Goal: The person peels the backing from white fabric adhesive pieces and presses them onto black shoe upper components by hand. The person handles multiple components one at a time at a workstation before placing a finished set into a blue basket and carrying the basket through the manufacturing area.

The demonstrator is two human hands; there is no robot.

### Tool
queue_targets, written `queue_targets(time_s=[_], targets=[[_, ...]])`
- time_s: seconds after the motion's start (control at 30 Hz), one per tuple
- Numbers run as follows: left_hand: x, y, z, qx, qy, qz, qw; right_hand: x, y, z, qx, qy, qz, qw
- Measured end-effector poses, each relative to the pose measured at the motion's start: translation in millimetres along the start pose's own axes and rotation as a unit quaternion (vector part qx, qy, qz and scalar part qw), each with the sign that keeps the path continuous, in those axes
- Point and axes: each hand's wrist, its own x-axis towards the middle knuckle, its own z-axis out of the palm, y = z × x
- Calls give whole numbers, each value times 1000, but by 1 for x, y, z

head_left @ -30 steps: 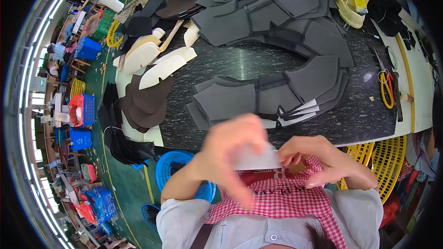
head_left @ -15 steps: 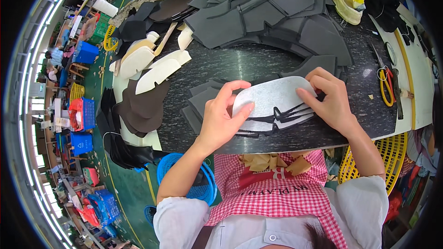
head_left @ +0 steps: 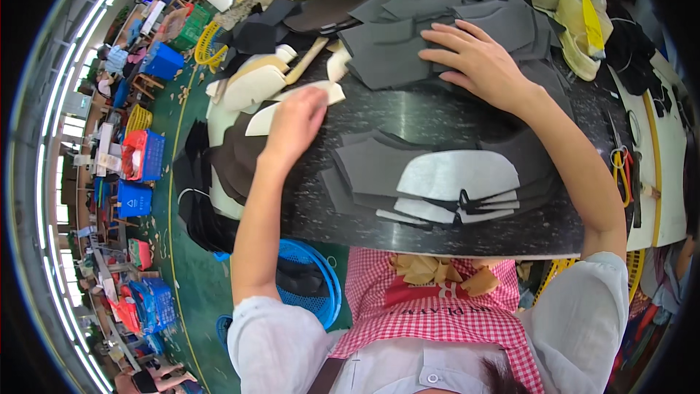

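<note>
both hands are out and well apart: the left hand (head_left: 295, 125) lies flat-fingered on a cream curved foam piece (head_left: 292, 98), the right hand (head_left: 481, 58) is spread open on the far heap of dark grey cut fabric pieces (head_left: 408, 51). near the body, a small fanned stack of grey pieces topped by a pale grey one (head_left: 456, 175) sits on the black worktable (head_left: 408, 113); judging by the big heap, most remain unsorted.
</note>
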Motion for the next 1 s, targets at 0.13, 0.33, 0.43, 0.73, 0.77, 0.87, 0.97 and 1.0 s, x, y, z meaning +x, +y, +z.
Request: queue_targets(time_s=[0.13,0.33,0.43,0.73,0.77,0.87,0.97,1.0], targets=[[-11,2,5,-57,75,-16,995,12,-8,-48,30,32,27,999],[-15,2,3,-257,212,-171,927,-68,-132,-81,43,-109,55,992],[-8,18,-20,-116,349,-41,929,-62,-131,-75,178,-117,153,965],[-23,142,-57,-258,146,264,918,-25,-162,-54,726,-1,312,613],[-26,142,-53,-393,102,228,885,-26,-159,-56,725,2,308,616],[-26,149,-67,-430,114,97,890,-30,-156,-67,695,4,358,623],[-19,151,-78,-351,-8,147,925,-26,-159,-77,567,44,238,787],[-17,154,-81,-348,-3,156,925,-23,-160,-81,576,58,242,778]])
